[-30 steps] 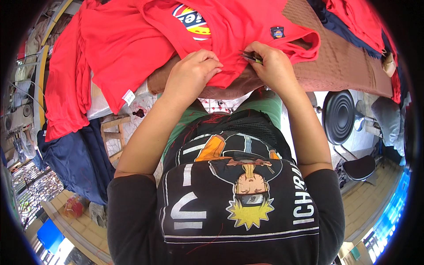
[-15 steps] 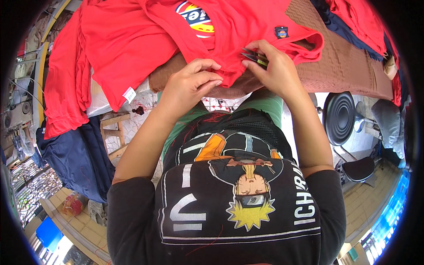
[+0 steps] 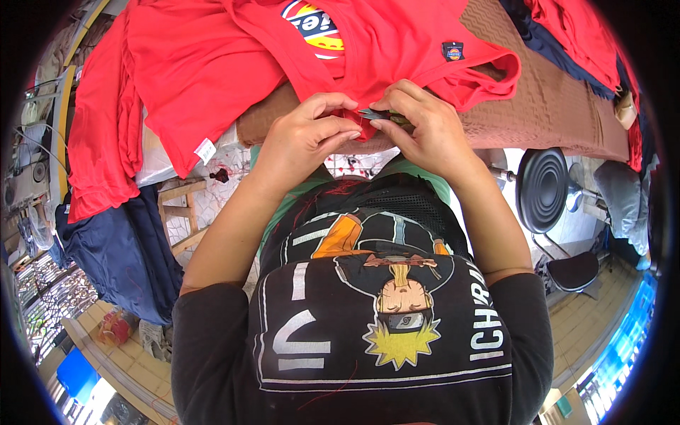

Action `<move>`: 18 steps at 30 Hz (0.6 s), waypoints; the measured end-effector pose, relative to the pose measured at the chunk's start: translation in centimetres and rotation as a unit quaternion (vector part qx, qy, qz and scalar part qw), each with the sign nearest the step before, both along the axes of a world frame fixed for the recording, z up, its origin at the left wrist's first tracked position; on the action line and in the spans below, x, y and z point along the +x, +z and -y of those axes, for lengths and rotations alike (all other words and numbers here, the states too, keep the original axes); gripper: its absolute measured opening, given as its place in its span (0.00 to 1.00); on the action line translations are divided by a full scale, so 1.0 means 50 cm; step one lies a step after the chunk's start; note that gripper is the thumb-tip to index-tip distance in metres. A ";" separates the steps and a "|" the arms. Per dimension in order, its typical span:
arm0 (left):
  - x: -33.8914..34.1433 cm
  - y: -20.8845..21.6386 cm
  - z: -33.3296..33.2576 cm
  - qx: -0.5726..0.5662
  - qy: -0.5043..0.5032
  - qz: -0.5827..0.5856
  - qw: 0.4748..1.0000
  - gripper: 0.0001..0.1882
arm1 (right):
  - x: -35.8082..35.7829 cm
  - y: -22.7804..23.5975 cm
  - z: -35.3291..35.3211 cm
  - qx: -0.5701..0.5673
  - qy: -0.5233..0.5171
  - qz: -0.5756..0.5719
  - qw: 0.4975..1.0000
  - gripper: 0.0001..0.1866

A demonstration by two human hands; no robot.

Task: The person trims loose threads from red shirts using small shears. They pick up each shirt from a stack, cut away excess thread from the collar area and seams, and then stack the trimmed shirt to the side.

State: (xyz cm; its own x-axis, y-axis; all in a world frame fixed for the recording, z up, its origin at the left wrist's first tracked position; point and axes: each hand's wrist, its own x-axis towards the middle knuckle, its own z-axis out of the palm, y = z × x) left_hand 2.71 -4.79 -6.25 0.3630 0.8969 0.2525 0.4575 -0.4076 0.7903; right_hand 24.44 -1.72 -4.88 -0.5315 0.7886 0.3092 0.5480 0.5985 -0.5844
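Observation:
A red garment (image 3: 205, 64) with a round printed logo lies spread over the brown-covered table and hangs past its near edge. At that edge my left hand (image 3: 306, 134) pinches the garment's rim between thumb and fingers. My right hand (image 3: 428, 127) is closed around small thread snips (image 3: 375, 114), whose dark pointed blades face left. The blade tips sit close to the left fingertips, by the pinched fabric. Whether they touch a thread is too small to make out. A small dark label (image 3: 452, 51) shows on the garment, right of my hands.
The brown quilted cover (image 3: 559, 106) stretches right. More red and navy clothing (image 3: 577, 42) lies at the far right. Navy fabric (image 3: 124, 255) hangs at left beside a wooden frame (image 3: 180, 212). A round black stool seat (image 3: 542, 190) stands to the right.
My right hand has moved left with the snips, bringing their blades next to my left fingertips. The blades look closer together. My left hand stays nearly in place, still pinching the garment.

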 end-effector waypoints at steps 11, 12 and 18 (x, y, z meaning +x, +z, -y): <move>-0.072 0.194 0.003 0.105 -0.131 -0.078 0.983 0.08 | 0.023 0.024 -0.013 -0.022 -0.041 -0.045 0.998 0.10; -0.083 0.221 0.007 0.096 -0.150 -0.083 0.981 0.09 | 0.027 0.028 -0.017 -0.037 -0.047 -0.065 0.996 0.11; -0.110 0.267 0.018 0.067 -0.206 -0.145 0.965 0.15 | 0.027 0.052 -0.018 -0.028 -0.051 -0.078 0.995 0.13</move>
State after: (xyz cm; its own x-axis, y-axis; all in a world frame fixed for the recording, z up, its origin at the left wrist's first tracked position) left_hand -2.80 -5.69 7.08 0.7551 0.6274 0.1902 0.4292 -0.6924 0.5799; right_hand 25.79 -0.80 -2.29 -0.3972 0.8538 0.3364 0.5033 0.5092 -0.6982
